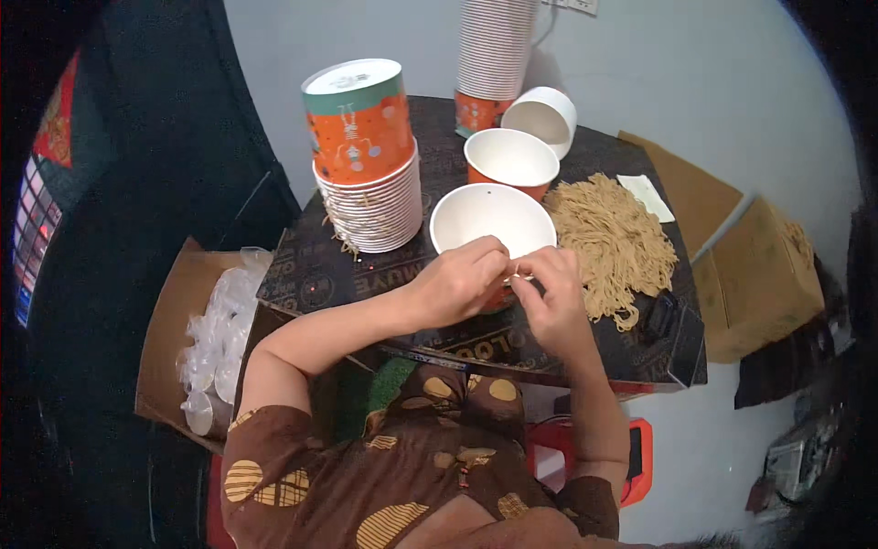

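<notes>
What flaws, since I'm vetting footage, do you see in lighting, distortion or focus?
All in the head view: fisheye rounding leaves black corners; the wall is pale, with a soft shadow beside the tall bowl stack; the left background is very dark; noodle strands read clearly; detail between left hand and right hand is unclear.

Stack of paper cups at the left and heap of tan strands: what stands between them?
The head view shows an open white-lined cup there, with a second open cup just behind it.
</notes>
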Available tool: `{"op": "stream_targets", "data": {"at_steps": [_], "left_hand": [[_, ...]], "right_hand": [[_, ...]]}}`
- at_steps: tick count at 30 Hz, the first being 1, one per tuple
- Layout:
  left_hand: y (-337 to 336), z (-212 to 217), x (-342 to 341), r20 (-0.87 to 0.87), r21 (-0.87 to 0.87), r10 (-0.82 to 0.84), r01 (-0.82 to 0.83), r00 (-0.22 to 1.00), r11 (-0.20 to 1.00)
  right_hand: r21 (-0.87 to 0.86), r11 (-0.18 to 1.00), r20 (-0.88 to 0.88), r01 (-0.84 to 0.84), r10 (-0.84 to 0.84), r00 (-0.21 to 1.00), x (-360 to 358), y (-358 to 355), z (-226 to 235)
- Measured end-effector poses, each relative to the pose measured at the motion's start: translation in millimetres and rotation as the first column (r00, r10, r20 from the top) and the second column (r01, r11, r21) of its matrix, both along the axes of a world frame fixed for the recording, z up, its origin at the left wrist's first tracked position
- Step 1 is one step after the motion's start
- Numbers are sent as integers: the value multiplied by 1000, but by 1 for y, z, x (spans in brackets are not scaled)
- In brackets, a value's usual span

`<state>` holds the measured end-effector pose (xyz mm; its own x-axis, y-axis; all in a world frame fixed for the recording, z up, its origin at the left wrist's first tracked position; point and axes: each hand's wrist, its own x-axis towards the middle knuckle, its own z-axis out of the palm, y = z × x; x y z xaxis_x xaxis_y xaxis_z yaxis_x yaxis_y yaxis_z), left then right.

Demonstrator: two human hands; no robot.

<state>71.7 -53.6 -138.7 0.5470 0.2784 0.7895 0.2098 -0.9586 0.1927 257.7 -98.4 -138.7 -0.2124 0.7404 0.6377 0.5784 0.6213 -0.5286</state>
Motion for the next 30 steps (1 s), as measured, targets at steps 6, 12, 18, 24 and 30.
{"op": "stream_targets", "data": {"at_steps": [6,12,18,24,30], "left_hand": [[-1,2,-1,44,-219,-38,46,998,975],[2,10,-3,52,-547,-19,44,998,836],[6,20,-1,23,-748,-11,24,1000,664],[5,21,8,-21,-643,157,-134,987,754],[5,20,12,-47,-611,220,-202,974,766]], "right_hand": [[57,997,-37,48,-46,998,-7,-3,-1],[159,985,-75,72,-61,995,-14,-5,-9],[276,953,-77,125,-108,991,-19,-9,-18],[286,949,49,134,-154,987,-22,-24,-30],[274,951,77,143,-170,982,-14,-25,-25]]}}
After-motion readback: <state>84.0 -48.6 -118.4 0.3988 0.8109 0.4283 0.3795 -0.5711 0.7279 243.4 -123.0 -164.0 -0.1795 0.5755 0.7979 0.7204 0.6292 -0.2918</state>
